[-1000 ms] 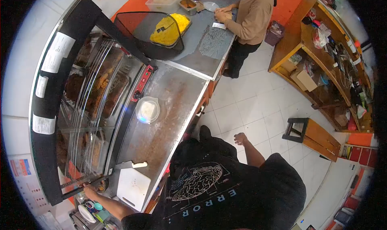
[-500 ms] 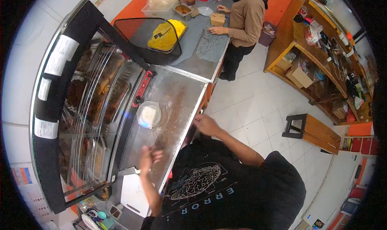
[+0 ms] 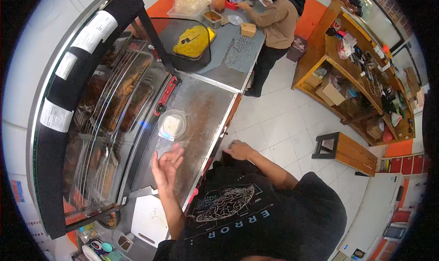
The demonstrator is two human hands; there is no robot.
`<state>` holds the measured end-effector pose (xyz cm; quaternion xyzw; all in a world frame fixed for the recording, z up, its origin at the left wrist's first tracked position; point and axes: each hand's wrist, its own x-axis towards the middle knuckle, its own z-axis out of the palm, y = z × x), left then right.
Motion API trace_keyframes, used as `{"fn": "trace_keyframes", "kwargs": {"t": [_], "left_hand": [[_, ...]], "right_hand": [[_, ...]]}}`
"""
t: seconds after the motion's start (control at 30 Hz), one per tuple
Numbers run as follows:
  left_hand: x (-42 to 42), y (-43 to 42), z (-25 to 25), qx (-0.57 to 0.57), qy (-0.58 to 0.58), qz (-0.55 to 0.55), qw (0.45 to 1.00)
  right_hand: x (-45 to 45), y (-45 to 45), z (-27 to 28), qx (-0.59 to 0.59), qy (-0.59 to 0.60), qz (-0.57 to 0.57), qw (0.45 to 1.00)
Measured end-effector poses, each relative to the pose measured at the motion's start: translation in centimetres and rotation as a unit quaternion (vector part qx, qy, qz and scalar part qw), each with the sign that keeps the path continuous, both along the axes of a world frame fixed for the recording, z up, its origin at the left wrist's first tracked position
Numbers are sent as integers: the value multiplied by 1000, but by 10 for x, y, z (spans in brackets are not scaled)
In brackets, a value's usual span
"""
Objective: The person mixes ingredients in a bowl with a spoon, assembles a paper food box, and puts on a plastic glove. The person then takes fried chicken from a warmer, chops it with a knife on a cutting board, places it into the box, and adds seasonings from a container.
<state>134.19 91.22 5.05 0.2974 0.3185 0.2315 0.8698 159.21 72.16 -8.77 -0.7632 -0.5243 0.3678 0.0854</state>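
My left hand (image 3: 167, 166) hovers above the metal counter (image 3: 201, 110), fingers spread and slightly bent, holding nothing. Just beyond it sits a round clear plastic container (image 3: 172, 125) with a white square piece on it. My right hand (image 3: 239, 150) is low beside the counter's front edge, in front of my black shirt. Its fingers are loosely bent and apart, and I see no object in them. A white cutting board (image 3: 150, 219) lies near my left forearm.
A glass food display case (image 3: 114, 119) with trays runs along the left. Farther back are a tray of yellow food (image 3: 193, 41), a brown paper box (image 3: 248, 30) and a person in a brown top (image 3: 280, 25). A wooden stool (image 3: 354, 152) and shelf (image 3: 338, 62) stand right.
My left hand has risen slightly and opened wider. The right hand has shifted a little lower and right. The other person's hands have left the brown box and reach toward the back.
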Motion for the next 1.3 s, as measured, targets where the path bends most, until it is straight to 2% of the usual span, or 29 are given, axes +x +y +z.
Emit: {"fn": "trace_keyframes", "kwargs": {"t": [0.1, 0.17, 0.23, 0.3, 0.33, 0.43, 0.47, 0.5, 0.53, 0.57, 0.6, 0.63, 0.7, 0.73, 0.77, 0.8, 0.87, 0.9, 0.93, 0.97, 1.03, 1.07, 1.1, 1.13, 1.17, 1.2, 1.23, 1.27, 1.3], "left_hand": [[-1, 0, 19, 130, 62, 54, 988], [17, -16, 49, 418, 180, 26, 890], [33, -23, 75, 451, 180, -2, 874], [52, -27, 104, 601, 125, -201, 763], [62, -29, 118, 597, 126, -203, 766], [94, -40, 165, 699, -40, -357, 619], [103, -49, 183, 726, -75, -372, 573], [113, -61, 201, 737, -131, -375, 546], [122, -73, 217, 746, -186, -376, 517], [130, -85, 229, 741, -237, -396, 488], [138, -96, 240, 731, -289, -415, 457], [144, -108, 251, 732, -286, -416, 458], [153, -131, 270, 764, -325, -430, 356], [158, -140, 278, 763, -322, -433, 355], [164, -147, 284, 817, -317, -345, 336], [172, -153, 290, 862, -309, -253, 313], [192, -161, 300, 867, -295, -280, 287], [203, -165, 302, 872, -282, -303, 261], [212, -171, 302, 883, -267, -280, 264], [222, -175, 302, 882, -269, -282, 265], [241, -180, 304, 916, -196, -278, 211], [260, -176, 316, 915, -198, -278, 213], [286, -166, 337, 861, -210, -437, 154], [304, -159, 347, 781, -214, -581, 86], [301, -164, 338, 779, -214, -583, 86], [286, -172, 320, 879, -149, -436, 124], [280, -176, 303, 946, -76, -274, 156], [291, -173, 291, 853, -99, -370, 354], [298, -164, 284, 854, -92, -372, 352]], "right_hand": [[21, -54, -65, -60, -14, -20, 998], [31, -94, -121, -175, -47, -42, 983], [35, -149, -145, -52, 1, -105, 993], [35, -172, -149, -129, 24, -142, 981], [31, -183, -150, -201, 47, -180, 962], [18, -212, -133, -231, 68, -271, 932], [23, -258, -215, -231, 68, -266, 933], [48, -308, -294, -94, 153, -34, 983], [19, -287, -298, -300, 190, -398, 846], [27, -343, -409, -208, 345, -475, 783], [22, -302, -310, -207, 345, -472, 785], [24, -301, -287, -204, 336, -499, 772], [27, -280, -247, -195, 320, -552, 745], [28, -270, -233, -192, 313, -578, 728], [40, -284, -267, -149, 346, -533, 758], [41, -272, -247, -165, 314, -490, 796], [58, -254, -224, -183, 282, -447, 829], [68, -253, -221, -194, 104, -187, 957], [77, -256, -220, -181, -86, 96, 975], [87, -262, -232, -182, -83, 95, 975], [115, -302, -310, -115, 121, -151, 974], [122, -285, -263, -215, 197, -277, 915], [133, -277, -234, -216, 199, -280, 914], [148, -265, -203, -236, 262, -403, 844], [158, -262, -194, -251, 321, -515, 755], [176, -297, -286, -260, 258, -312, 877], [186, -277, -229, -239, 343, -520, 745], [206, -314, -313, -241, 347, -514, 747], [229, -344, -400, -91, 338, -182, 919]]}}
